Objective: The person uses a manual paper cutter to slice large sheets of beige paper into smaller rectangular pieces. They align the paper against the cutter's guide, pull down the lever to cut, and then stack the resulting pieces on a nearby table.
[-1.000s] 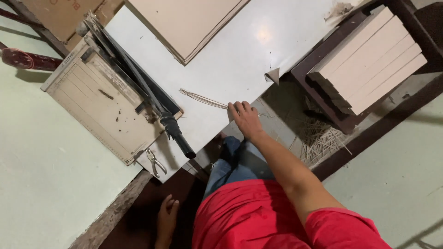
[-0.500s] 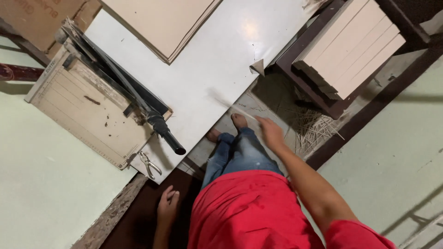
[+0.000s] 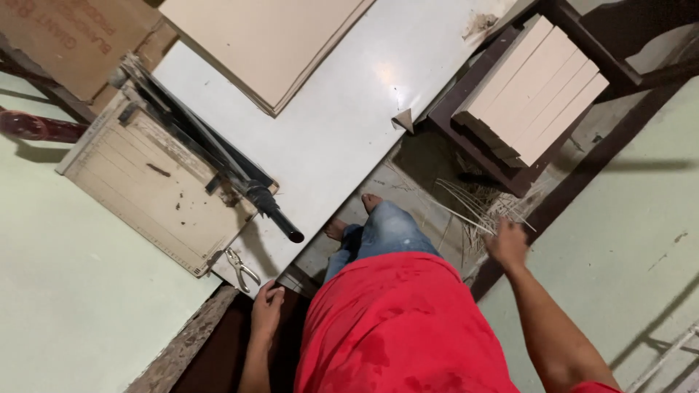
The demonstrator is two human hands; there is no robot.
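Observation:
My right hand [image 3: 507,244] hangs over a heap of thin pale strips [image 3: 477,207] on the floor, its fingers spread and nothing clearly in them. My left hand [image 3: 266,309] rests on the near corner of the white table [image 3: 342,124], fingers loosely bent, close to a pair of metal pliers [image 3: 240,268]. A lever paper cutter [image 3: 156,196] with a black handle [image 3: 275,215] sits on the table's left side. My red shirt and jeans fill the lower middle, with my bare feet [image 3: 368,204] by the table edge.
A stack of tan card sheets [image 3: 266,44] lies on the far part of the table. A dark wooden stand holding stacked pale boards [image 3: 535,87] is at the right. A small triangular offcut [image 3: 403,118] sits at the table edge. Pale green floor lies left and right.
My right hand has left the table, where it held a thin strip, and swung right to the heap of strips on the floor. My left hand has stayed at the corner.

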